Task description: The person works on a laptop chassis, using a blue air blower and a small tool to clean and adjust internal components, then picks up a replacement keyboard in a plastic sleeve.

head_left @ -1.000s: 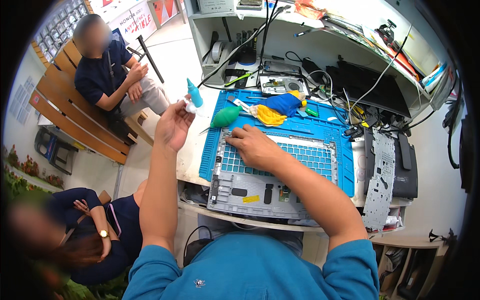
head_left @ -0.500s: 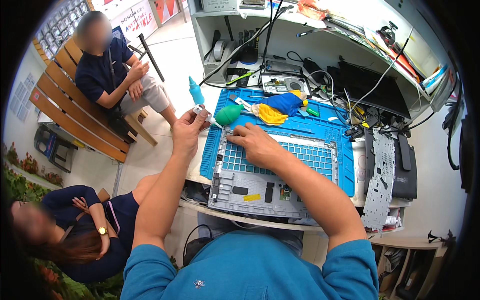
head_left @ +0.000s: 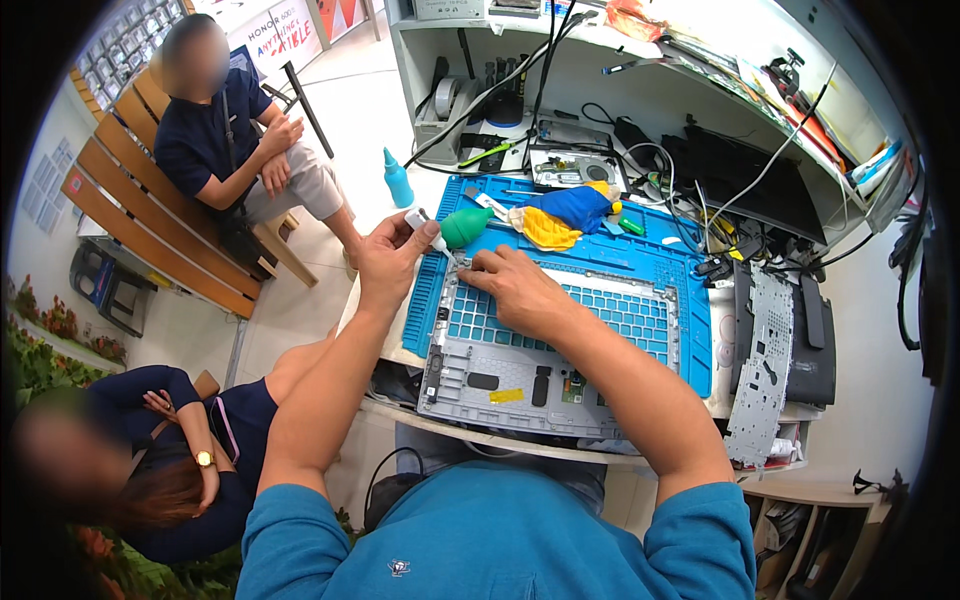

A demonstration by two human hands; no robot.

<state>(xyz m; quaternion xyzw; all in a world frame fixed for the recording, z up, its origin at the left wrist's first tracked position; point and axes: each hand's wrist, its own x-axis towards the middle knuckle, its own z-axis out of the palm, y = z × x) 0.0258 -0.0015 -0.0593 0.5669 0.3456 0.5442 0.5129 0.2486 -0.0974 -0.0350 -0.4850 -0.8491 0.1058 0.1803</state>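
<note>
My left hand is closed around a small white squeeze tube. Its thin nozzle tilts down toward the far left corner of a silver laptop keyboard frame. At that same corner my right hand rests with bent fingers pressed together; whether a small part sits between them I cannot make out. The frame lies on a blue repair mat, which shows through its key openings. Just beyond the nozzle is a green rubber air blower, and a light blue dropper bottle stands to its left.
A blue and yellow cloth lies on the mat's far part. Cables and a dark monitor crowd the back right. A perforated metal plate leans at the right. Two people sit to the left, one on a wooden bench.
My left hand has moved right with the white tube, and its nozzle now points more steeply down at the frame's corner. My right hand has stayed almost where it was.
</note>
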